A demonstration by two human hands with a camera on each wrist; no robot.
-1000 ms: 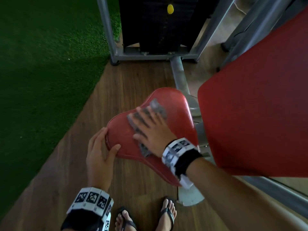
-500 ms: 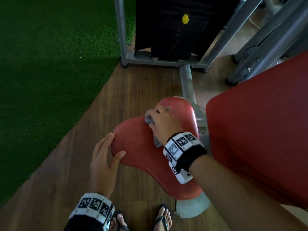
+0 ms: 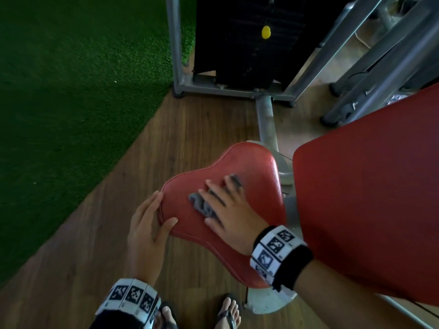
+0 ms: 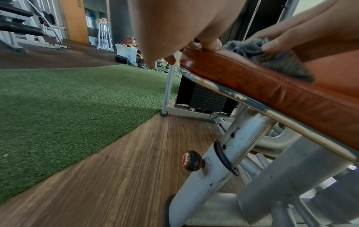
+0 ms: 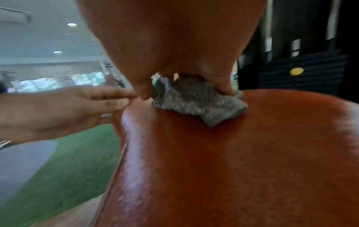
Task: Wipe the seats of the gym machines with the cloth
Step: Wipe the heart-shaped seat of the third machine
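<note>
I see one red seat (image 3: 251, 167) – my right hand (image 3: 234, 217) presses one grey cloth (image 3: 202, 205) flat-fingered on it, left hand (image 3: 147, 231) open, resting on its edge

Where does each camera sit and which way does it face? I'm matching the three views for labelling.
Head: above, looking down at the red seat; shows left hand, right hand, both feet.
Left wrist: low beside the seat's edge, looking across the green turf; shows the left thumb on the seat and the right hand's fingers on the cloth.
Right wrist: just over the seat, looking along it toward the weight stack; shows both hands.
All three share seat and cloth.
</note>
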